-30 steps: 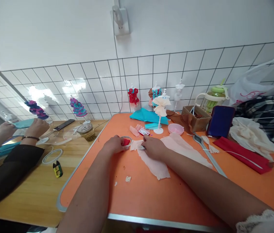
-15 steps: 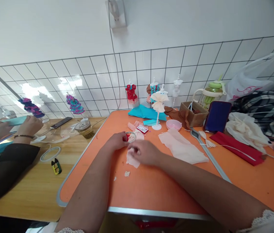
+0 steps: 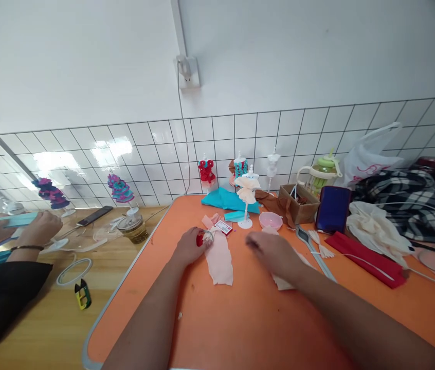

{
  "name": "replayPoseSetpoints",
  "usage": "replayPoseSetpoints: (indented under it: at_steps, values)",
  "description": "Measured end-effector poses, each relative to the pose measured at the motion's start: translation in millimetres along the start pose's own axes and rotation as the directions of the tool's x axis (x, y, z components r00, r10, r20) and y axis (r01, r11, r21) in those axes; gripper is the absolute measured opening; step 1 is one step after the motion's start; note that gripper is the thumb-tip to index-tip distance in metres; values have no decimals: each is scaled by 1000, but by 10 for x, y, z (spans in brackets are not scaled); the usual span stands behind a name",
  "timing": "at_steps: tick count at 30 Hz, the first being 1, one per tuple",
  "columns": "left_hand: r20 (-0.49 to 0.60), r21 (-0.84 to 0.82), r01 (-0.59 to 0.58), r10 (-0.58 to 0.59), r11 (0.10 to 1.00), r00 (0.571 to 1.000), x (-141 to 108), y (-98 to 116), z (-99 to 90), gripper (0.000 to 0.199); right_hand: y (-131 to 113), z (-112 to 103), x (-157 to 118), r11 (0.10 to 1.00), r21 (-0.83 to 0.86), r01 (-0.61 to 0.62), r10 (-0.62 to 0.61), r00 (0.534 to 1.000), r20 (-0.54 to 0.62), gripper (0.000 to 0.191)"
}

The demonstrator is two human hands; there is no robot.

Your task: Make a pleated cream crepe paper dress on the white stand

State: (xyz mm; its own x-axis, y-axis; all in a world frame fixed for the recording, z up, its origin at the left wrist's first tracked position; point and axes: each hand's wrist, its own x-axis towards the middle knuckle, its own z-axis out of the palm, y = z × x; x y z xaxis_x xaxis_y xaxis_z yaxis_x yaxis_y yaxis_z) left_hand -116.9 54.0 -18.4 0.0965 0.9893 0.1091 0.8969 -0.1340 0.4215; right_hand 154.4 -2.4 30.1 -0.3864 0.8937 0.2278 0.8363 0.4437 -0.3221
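My left hand is closed on a small round hoop with red and pale bits in it. A pale pink cloth strip lies below the hoop on the orange table. My right hand is blurred above the table, over another pale cloth; whether its fingers hold anything is hidden by the blur. A small white and red box lies between my hands. Behind it stands a mini dress form with a cream dress.
A pink bowl, cardboard box, phone and red cloth are at the right. Blue cloth lies behind. On the left wooden table are a glass jar, yellow-green snips and another person's hands.
My right hand has moved right, away from the hoop, to over the other pale cloth. The strip by the hoop now lies more open to view. The camera has tilted up.
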Motion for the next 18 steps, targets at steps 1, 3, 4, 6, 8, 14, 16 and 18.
replayPoseSetpoints:
  at_steps: [1, 3, 4, 6, 8, 14, 16, 18]
  values:
    - [-47, 12, 1, -1, 1000, 999, -5, 30, -25, 48, 179, -138, 44, 995, -4, -101, 101, 992, -76, 17]
    - [-144, 26, -39, 42, 999, 989, -35, 123, -91, 43, 558, -384, 169, 957, -36, -289, 272, 930, -248, 23]
    - [-169, 24, -97, 100, 995, 981, -63, 191, -123, 38, 747, -488, 243, 926, -63, -373, 337, 889, -310, 26]
    - [-138, 8, -252, 251, 968, 958, -146, 371, -152, 32, 1084, -646, 384, 870, -116, -480, 412, 834, -367, 32]
    - [12, -44, -404, 405, 914, 914, -253, 595, -100, 32, 1315, -719, 455, 867, -135, -479, 413, 844, -343, 38]
    - [297, -158, -671, 683, 725, 668, -485, 1094, 378, 64, 1271, -363, -24, 973, 10, -230, 218, 906, -362, 29]
    - [343, -150, -692, 693, 706, 633, -492, 1119, 476, 70, 1197, -152, -261, 990, 32, -139, 142, 983, -115, 27]
    - [345, -137, -684, 681, 717, 645, -477, 1102, 498, 70, 1170, 18, -419, 965, 30, -260, 260, 965, -25, 32]
